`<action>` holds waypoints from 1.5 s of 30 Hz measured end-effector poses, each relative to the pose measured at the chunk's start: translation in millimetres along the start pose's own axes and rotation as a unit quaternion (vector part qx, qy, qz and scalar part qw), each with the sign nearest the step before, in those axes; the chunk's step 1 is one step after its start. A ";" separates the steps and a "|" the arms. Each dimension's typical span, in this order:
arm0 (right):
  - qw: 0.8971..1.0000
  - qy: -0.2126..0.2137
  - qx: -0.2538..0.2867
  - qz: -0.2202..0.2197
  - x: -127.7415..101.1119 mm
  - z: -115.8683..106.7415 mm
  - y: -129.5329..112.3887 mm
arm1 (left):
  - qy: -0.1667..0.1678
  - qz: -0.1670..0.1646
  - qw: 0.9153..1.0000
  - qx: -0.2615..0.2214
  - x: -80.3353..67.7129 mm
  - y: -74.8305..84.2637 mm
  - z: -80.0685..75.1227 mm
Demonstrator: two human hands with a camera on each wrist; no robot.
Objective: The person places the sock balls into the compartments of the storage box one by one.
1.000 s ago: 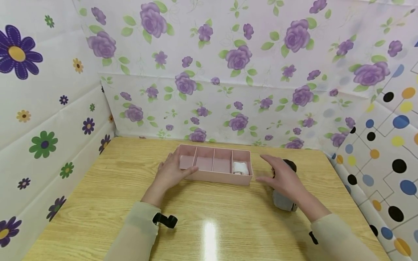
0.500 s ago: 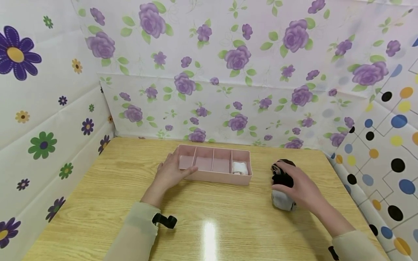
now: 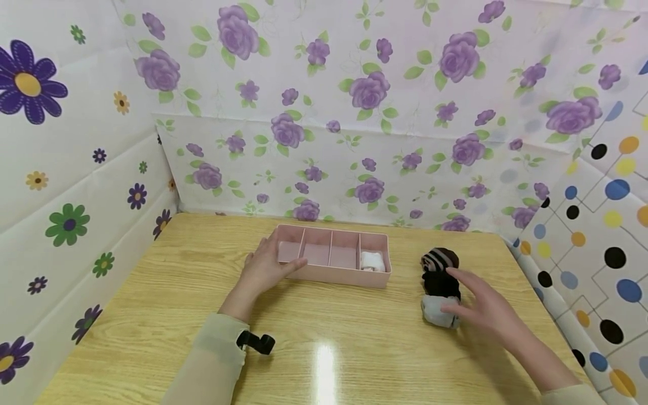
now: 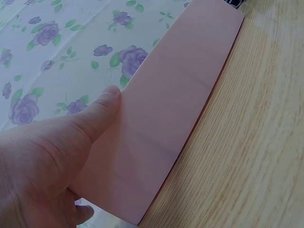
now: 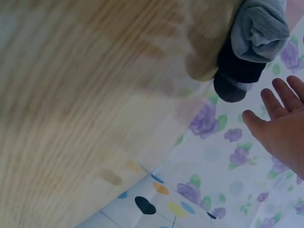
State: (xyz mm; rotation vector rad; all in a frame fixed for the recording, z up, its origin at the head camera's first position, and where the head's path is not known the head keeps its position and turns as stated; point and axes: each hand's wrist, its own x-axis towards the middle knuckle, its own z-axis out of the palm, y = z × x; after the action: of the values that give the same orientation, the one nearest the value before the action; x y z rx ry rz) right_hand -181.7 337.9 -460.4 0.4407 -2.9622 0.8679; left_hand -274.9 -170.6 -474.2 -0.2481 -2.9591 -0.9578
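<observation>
A pink tray point(image 3: 324, 274) with several compartments lies across the wooden table point(image 3: 152, 315). A white rolled sock point(image 3: 373, 261) sits in its rightmost compartment. My left hand point(image 3: 265, 267) rests against the tray's left end, its straight thumb point(image 4: 102, 111) pressed on the front wall of the tray point(image 4: 180, 104). Right of the tray lie three sock rolls in a row: striped point(image 3: 439, 259), black point(image 3: 440, 284), grey point(image 3: 436, 312). My right hand point(image 3: 481, 308) hovers open, fingers spread, just right of the grey roll point(image 5: 259, 28) and the black roll point(image 5: 240, 71). My right hand point(image 5: 280, 128) holds nothing.
Floral sheet walls close off the table at the back point(image 3: 354, 140) and left point(image 3: 66, 197), and a dotted sheet point(image 3: 602, 242) rises on the right. A black strap clip point(image 3: 257, 341) sits on my left sleeve.
My right hand went from the tray's right end to the sock rolls, covered them, then drew back toward me and to the right, baring all three. The left hand stayed put.
</observation>
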 end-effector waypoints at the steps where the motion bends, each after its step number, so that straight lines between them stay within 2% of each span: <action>1: 1.000 0.001 -0.001 0.000 -2.2 0.1 1.8 | 0.000 0.000 1.000 -0.001 -0.3 0.0 0.1; 22: 0.999 0.012 -0.020 -0.047 -14.9 13.5 12.2 | 0.000 0.000 1.000 0.002 0.6 -1.0 0.6; 32: 0.999 -0.014 -0.019 -0.029 -14.3 20.3 12.5 | 0.001 0.000 1.000 -0.001 0.3 -0.1 0.0; 45: 0.999 -0.019 -0.028 -0.019 -14.9 26.4 10.3 | 0.003 0.002 1.000 0.001 0.8 -1.6 0.6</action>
State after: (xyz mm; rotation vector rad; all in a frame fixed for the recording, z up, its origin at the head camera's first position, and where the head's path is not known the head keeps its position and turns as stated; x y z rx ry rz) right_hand -168.7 336.0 -489.7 0.5147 -2.9942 0.7793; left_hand -275.9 -171.4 -475.6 -0.2512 -2.9533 -0.9527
